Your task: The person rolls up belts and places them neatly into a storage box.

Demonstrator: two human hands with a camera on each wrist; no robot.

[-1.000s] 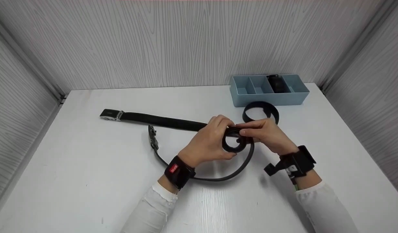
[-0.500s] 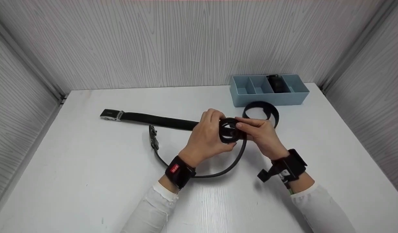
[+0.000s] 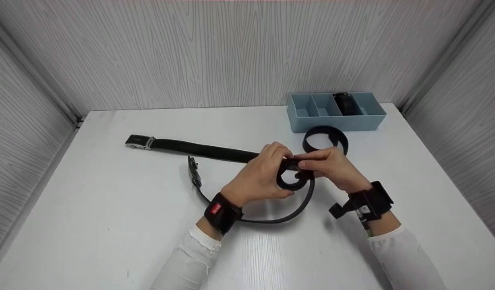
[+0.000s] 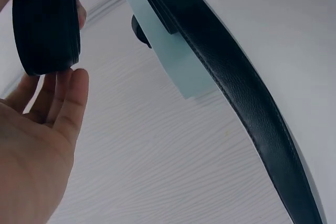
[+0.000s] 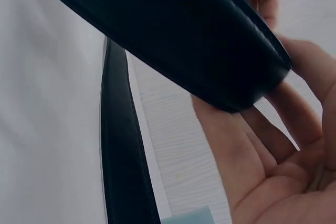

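Observation:
A black belt is wound into a small coil (image 3: pixel 290 187) held above the table between both hands. My left hand (image 3: pixel 260 177) curls round the coil's left side, thumb below and fingers above. My right hand (image 3: pixel 332 167) pinches the coil's upper right side between thumb and fingers. From the coil the belt's unrolled strap (image 3: pixel 271 222) sweeps down and left in an arc to its metal buckle (image 3: pixel 194 172). In the left wrist view the coil (image 4: pixel 46 30) shows layered edges, with fingertips at its rim. A broad stitched band of belt (image 5: pixel 173 30) crosses the right wrist view.
Behind the hands lies a second black belt (image 3: pixel 203 150), its silver-edged buckle (image 3: pixel 137 141) at the left and its curled end (image 3: pixel 327 129) at the right. A blue divided tray (image 3: pixel 338 124) stands at the back right, a dark rolled belt (image 3: pixel 346 104) in one compartment.
Both hands rose slightly up and left with the coil half a second ago, then came back down and right. The trailing strap's arc shifted with them; the second belt and tray stayed put.

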